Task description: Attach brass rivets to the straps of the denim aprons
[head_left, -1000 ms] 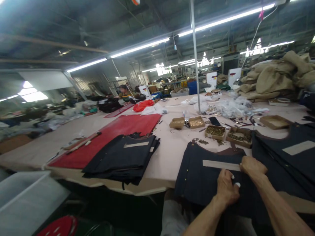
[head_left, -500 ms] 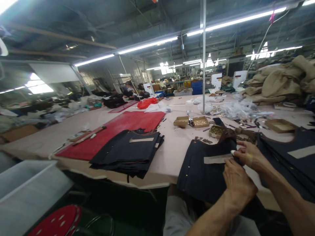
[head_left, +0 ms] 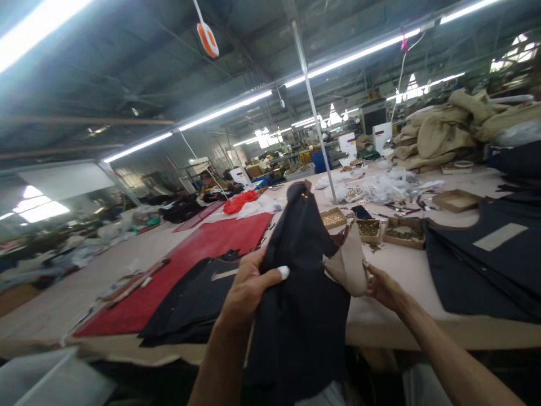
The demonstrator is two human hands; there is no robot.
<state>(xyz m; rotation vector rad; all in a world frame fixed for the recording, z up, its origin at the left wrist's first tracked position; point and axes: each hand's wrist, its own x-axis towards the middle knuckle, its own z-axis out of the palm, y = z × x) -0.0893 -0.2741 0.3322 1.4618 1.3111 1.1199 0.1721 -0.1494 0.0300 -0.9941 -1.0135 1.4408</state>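
A dark navy garment [head_left: 302, 270] hangs raised above the near table edge, held between both my hands. My left hand [head_left: 249, 285] is closed on its left side, thumb across the front, with a white covering on the thumb tip. My right hand [head_left: 382, 286] pinches a beige flap [head_left: 350, 262] that stands out from the garment's right side; brown trim shows beside it. To the left lies a stack of dark garments [head_left: 190, 301], the top one with a beige strip. Another dark garment [head_left: 486, 265] with a similar strip lies at the right.
Shallow boxes of small metal fittings [head_left: 403, 232] stand behind the garment. A red sheet [head_left: 203, 242] covers part of the table at the left. Farther back are clear plastic bags [head_left: 380, 189], a metal pole [head_left: 315, 113] and a beige cloth pile [head_left: 439, 132].
The garment has been lifted off the table and turned, its beige side flap now showing. My left hand has moved left, and my hands are farther apart. The view has swung right.
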